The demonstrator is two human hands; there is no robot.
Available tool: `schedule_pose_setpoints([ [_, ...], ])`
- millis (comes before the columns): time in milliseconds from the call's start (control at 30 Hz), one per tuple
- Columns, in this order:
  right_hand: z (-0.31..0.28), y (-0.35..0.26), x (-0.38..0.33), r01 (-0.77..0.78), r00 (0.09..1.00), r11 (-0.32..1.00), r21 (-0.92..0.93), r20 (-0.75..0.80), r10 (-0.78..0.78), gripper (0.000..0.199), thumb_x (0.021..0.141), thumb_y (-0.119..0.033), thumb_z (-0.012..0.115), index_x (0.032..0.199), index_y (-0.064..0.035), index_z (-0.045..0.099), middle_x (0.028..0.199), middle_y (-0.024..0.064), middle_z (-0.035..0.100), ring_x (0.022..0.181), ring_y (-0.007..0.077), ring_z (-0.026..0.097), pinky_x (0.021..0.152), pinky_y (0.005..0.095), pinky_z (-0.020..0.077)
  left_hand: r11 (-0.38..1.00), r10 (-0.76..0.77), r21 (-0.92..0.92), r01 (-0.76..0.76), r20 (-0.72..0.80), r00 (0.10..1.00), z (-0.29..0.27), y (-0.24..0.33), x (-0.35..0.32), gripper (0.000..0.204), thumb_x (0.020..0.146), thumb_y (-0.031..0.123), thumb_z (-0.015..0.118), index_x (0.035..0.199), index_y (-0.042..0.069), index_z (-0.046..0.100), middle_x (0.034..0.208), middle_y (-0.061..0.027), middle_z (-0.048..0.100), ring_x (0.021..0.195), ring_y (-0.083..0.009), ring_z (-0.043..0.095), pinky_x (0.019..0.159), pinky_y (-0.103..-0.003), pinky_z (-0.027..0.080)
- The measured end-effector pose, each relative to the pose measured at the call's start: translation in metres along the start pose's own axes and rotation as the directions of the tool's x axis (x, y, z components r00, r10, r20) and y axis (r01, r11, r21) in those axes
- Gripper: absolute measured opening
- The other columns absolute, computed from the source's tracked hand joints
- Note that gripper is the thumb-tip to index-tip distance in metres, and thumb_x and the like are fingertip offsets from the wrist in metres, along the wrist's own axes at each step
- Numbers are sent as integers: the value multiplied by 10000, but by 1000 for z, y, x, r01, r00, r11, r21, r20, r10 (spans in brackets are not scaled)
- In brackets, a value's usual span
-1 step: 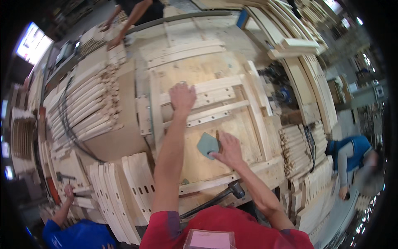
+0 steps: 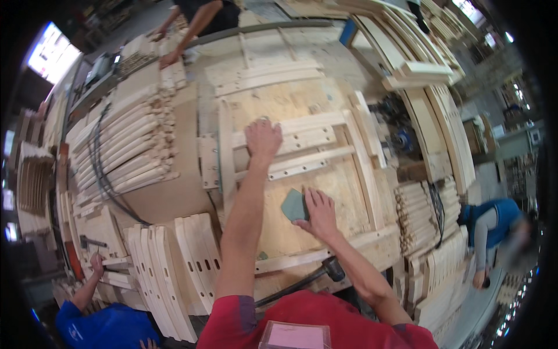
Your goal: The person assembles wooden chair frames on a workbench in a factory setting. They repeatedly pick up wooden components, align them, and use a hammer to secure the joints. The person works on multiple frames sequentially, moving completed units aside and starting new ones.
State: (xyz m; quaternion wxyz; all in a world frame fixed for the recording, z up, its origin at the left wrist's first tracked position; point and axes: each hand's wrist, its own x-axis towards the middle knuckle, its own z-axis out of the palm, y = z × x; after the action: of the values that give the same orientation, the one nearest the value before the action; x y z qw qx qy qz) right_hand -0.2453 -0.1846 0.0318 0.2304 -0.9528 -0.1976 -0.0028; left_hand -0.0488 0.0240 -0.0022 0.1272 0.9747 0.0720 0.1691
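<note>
A pale wooden frame (image 2: pixel 366 168) lies flat on the work table, with drilled cross rails inside it. My left hand (image 2: pixel 263 138) reaches over the far cross rail (image 2: pixel 317 121), its fingers curled on the wood; the fingertips are partly hidden. Nearer to me, my right hand (image 2: pixel 319 214) is over the plywood board (image 2: pixel 285 235) within the frame. Its thumb and fingers hold the edge of a green flat sheet (image 2: pixel 292 205) that looks like sandpaper. A second drilled rail (image 2: pixel 299 168) runs between my two hands.
A black-headed mallet (image 2: pixel 333 269) lies at the near edge. Stacked wooden sticks (image 2: pixel 125 148) with a dark cable are to the left, slotted slats (image 2: pixel 154 256) nearer. Assembled frames (image 2: pixel 418 72) stand far right. Co-workers (image 2: pixel 110 326) are around the table.
The whole view has shifted slightly right and down. My right hand has settled flatter beside the green sheet, its fingers more visible. My left hand stays on the rail.
</note>
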Motion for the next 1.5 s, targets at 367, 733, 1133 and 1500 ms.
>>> schedule_pose_setpoints([
  [367, -38, 12, 84, -363, 920, 678, 639, 127, 372, 338, 901, -215, 712, 1069, 78, 702, 818, 102, 714, 718, 87, 617, 656, 300, 520, 984, 16, -173, -33, -100, 995, 1, 3, -10, 349, 906, 371, 642, 937, 28, 701, 973, -145, 661, 976, -325, 594, 930, -470, 419],
  [733, -12, -62, 271, -113, 988, 976, 186, -84, 131, 277, 775, -202, 659, 912, 38, 669, 788, 214, 695, 746, 368, 696, 738, 458, 547, 846, -337, -522, 106, -371, 865, -57, -10, -71, 440, 824, 112, 742, 1229, 6, 607, 1213, -198, 594, 1125, -399, 596, 951, -508, 493],
  [1133, 21, -32, 280, 82, 950, 995, 49, 298, -93, 520, 915, -542, 634, 1047, -43, 700, 1008, 171, 722, 968, 342, 689, 845, 479, 509, 953, -303, -42, 301, -211, 930, -79, -92, -47, 254, 976, 293, 633, 912, 48, 657, 770, -176, 696, 657, -381, 692, 605, -468, 562],
  [1500, 52, 24, 283, 76, 955, 991, 110, 277, -104, 496, 872, -596, 652, 956, -109, 689, 945, 142, 710, 942, 331, 686, 820, 490, 499, 946, -318, -81, 315, -27, 948, -87, -100, -20, 307, 984, 311, 613, 946, 7, 638, 770, -224, 694, 737, -452, 693, 668, -548, 543],
])
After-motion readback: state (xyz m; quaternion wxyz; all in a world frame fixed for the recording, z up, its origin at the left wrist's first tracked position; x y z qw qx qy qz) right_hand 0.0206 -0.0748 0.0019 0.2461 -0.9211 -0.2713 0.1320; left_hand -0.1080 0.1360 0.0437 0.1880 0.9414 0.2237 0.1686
